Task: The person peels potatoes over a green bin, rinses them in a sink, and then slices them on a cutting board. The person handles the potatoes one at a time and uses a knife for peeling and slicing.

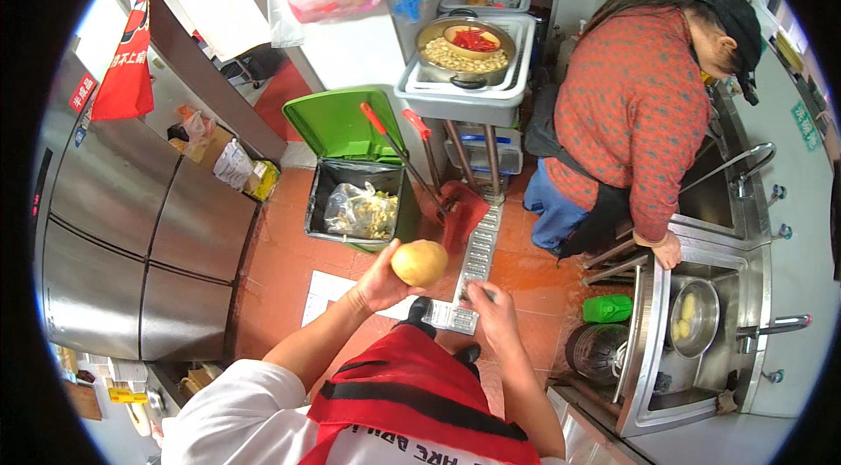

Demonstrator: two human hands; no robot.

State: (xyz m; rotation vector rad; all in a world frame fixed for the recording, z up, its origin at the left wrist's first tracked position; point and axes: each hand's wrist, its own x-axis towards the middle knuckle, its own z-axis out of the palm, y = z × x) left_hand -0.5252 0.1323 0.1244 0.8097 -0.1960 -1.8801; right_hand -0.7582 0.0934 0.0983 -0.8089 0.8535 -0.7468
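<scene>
A yellow-brown potato (420,263) rests in my left hand (381,284), held out in front of my red apron (420,393). My right hand (494,314) is apart from it, to the right, with its fingers closed around a small dark tool (474,293); blur and the fingers hide what kind it is. Just beyond the potato stands a waste bin (312,192) with its green lid (348,127) raised. Its black liner holds food scraps and a clear plastic bag (348,212). In the right-hand sink (683,393), several peeled potatoes (684,319) lie inside a steel bowl (706,337).
A person (631,110) in a patterned red top leans over the far sink, one hand on the counter edge. A red dustpan (463,212) stands by the floor drain grate (483,242). Peanuts and red chillies fill a pan (427,38). Steel refrigerator doors (105,255) line the left.
</scene>
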